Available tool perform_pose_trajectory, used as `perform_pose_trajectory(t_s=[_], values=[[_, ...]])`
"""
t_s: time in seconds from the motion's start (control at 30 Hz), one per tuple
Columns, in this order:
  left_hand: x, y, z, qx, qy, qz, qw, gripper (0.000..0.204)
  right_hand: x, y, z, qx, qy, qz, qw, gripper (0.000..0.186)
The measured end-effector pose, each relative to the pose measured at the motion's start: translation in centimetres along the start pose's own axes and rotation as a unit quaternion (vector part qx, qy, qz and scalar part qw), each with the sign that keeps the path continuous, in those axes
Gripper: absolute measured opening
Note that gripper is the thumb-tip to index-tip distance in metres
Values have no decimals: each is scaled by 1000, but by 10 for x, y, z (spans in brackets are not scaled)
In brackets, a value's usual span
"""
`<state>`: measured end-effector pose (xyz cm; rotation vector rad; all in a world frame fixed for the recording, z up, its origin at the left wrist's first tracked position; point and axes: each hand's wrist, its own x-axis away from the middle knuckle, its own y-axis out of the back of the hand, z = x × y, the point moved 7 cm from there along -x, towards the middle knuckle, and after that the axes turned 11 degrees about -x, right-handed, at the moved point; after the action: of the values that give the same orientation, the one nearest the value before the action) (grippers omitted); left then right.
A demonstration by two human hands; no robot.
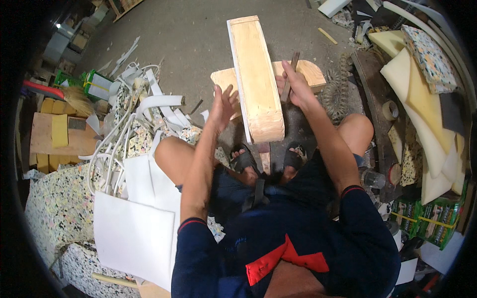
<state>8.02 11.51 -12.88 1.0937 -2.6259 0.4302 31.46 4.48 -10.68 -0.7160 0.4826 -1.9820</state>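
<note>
floor [184,30], dull grey, edged by white foam scraps [144,119] at left and yellow foam sheets [417,104] at right. between the hands, a pale wooden block [259,74] sits crosswise over a round-ended wooden board [309,73], long axis running away from the person, far end slightly leftward. left hand [223,107]: fingers apart, just beside the block. right hand [299,87]: fingers clamped on a dark flat bar [295,58].

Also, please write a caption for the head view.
Right hand holds a narrow dark bar beside a long pale wooden block; open left hand opposite.
</note>
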Motion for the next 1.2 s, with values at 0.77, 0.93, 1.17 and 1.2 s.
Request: perform_pose_trajectory(t_s=[0.77, 0.93, 1.17, 1.2], values=[[-5, -13, 4, 22, -34, -7, 999, 91, 48, -25, -44, 62, 119, 43, 990, 40], [11, -13, 19, -42, -14, -42, 998, 85, 51, -23, -40, 23, 109, 51, 992, 41], [6, -5, 31, -35, -31, -11, 999, 92, 57, -25, -48, 8, 104, 39, 994, 43], [5, -7, 30, -32, -42, -6, 999, 93, 58, -25, -49, -4, 98, 39, 994, 43]])
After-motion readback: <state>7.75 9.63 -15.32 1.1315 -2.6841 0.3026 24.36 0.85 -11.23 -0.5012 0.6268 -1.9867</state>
